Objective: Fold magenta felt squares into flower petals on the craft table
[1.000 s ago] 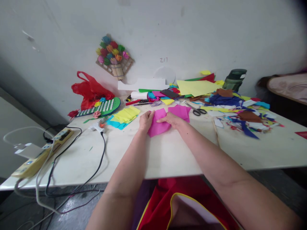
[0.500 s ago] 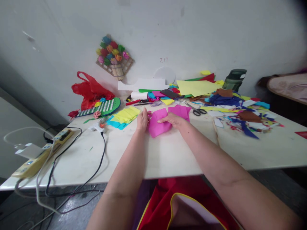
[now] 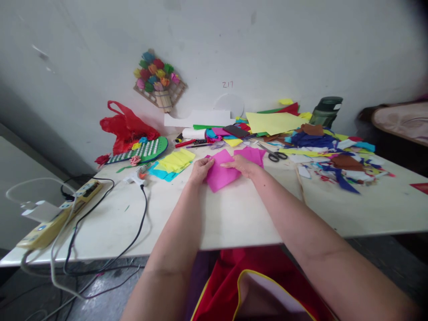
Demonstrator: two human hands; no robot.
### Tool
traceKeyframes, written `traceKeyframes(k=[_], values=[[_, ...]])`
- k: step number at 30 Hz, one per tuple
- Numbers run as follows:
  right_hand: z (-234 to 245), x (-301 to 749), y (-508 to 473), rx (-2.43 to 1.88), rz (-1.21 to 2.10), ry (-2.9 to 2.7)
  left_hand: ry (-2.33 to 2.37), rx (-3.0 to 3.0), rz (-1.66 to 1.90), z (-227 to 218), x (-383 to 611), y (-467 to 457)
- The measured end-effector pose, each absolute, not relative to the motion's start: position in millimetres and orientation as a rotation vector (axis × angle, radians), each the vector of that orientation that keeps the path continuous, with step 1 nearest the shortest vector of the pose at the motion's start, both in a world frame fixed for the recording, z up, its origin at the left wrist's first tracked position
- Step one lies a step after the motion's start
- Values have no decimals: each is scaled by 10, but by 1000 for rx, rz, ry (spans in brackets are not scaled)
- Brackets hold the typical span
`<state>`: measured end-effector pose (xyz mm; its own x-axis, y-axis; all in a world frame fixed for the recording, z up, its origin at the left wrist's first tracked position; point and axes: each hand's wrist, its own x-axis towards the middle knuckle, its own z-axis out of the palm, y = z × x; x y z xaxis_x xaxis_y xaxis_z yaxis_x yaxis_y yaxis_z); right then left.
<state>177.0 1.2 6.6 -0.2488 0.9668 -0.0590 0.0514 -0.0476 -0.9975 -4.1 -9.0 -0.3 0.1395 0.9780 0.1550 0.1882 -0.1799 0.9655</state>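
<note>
A folded sheet of pink paper (image 3: 220,174) lies on the white table (image 3: 234,214) in front of me. My left hand (image 3: 200,170) rests on its left edge with the fingers curled onto the paper. My right hand (image 3: 241,166) lies on its right side, fingers stretched and pressing down. Behind them sits a stack of more pink paper (image 3: 251,156).
Yellow paper pieces (image 3: 177,159) on blue ones lie to the left, near a glue gun (image 3: 140,174) with a black cord. Scissors (image 3: 274,154), pens, coloured paper scraps (image 3: 327,156) and a green bottle (image 3: 326,111) fill the back right. A power strip (image 3: 56,214) sits far left.
My left hand lifted off the paper's left edge, then came back down onto it. The right hand stayed pressing the pink sheet.
</note>
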Motion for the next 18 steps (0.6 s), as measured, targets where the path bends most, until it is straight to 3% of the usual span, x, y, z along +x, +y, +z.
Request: traceKeyframes(k=[18], values=[[12, 1761, 52, -992, 1149, -1588, 1283, 1481, 1145, -30, -40, -54]])
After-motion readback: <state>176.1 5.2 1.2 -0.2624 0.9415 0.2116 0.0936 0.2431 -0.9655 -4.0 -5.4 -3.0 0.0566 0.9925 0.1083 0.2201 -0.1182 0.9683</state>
